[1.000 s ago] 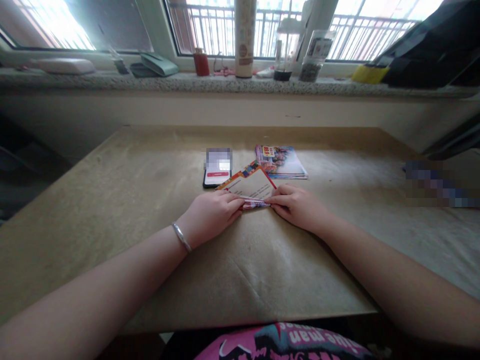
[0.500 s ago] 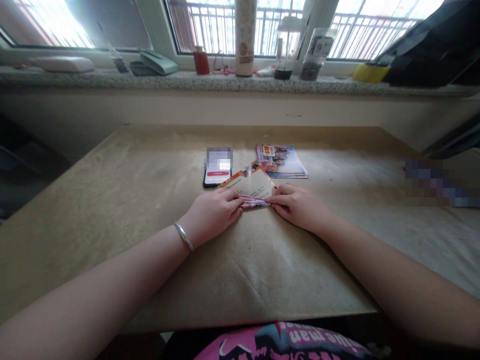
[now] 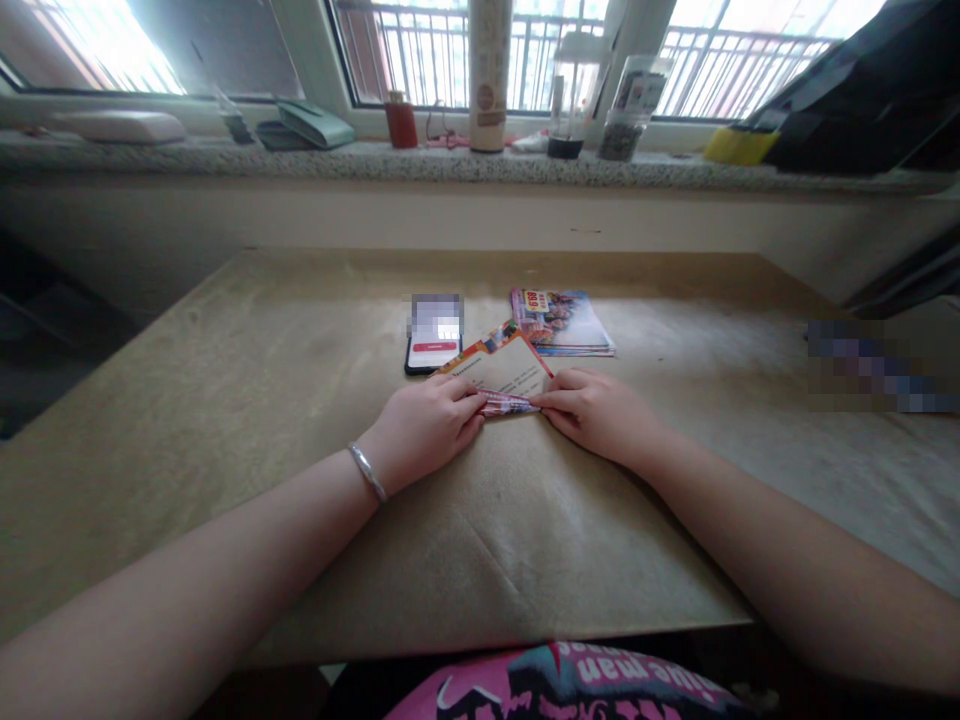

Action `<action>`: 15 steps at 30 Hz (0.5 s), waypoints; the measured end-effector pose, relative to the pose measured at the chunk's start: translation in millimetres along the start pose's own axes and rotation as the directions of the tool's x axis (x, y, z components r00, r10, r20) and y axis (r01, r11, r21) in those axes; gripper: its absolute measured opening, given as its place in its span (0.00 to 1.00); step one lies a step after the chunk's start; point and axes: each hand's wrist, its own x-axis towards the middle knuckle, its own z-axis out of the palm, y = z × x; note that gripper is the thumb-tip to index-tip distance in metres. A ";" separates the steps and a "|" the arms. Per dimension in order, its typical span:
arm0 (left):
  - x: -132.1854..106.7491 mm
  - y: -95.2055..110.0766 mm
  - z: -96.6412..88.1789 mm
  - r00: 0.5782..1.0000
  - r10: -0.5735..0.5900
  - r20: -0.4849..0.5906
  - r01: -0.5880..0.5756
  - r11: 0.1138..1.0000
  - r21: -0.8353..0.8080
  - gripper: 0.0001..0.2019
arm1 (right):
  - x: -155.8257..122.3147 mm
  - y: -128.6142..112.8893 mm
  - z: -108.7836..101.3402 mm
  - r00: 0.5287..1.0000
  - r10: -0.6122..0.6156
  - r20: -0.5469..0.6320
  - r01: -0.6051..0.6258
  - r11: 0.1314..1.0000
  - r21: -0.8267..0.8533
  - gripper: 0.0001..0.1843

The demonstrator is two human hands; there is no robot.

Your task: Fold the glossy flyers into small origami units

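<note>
A printed sheet of paper (image 3: 517,368) with an orange patterned border lies at the middle of the table, its near edge folded over into a narrow strip. My left hand (image 3: 435,420), with a silver bangle at the wrist, is closed on the left end of that fold. At the fold's right end, my right hand (image 3: 592,405) grips the paper with thumb and fingertips. Just behind the sheet, a smartphone (image 3: 433,352) lies with its screen lit. A stack of glossy leaflets (image 3: 574,322) rests behind and to the right, close to the sheet's far corner.
A tan cover spreads over the table (image 3: 262,400). Behind it, the stone windowsill (image 3: 420,168) carries a red bottle (image 3: 401,122), a tall cylinder (image 3: 490,90), clear containers and a green case (image 3: 315,125). A black bag (image 3: 862,110) sits at the sill's right end.
</note>
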 end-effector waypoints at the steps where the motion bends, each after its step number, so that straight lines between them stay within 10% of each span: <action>1: 0.0 0.1 0.1 1.000 -0.002 -0.003 0.002 1.000 0.000 0.15 | 0.0 -0.1 0.0 1.000 0.001 0.000 -0.001 1.000 0.000 0.14; 15: 0.6 7.2 -3.7 0.997 0.027 0.076 -0.029 0.999 0.025 0.18 | 0.8 -1.7 -2.2 1.000 0.007 0.006 -0.007 1.000 0.014 0.14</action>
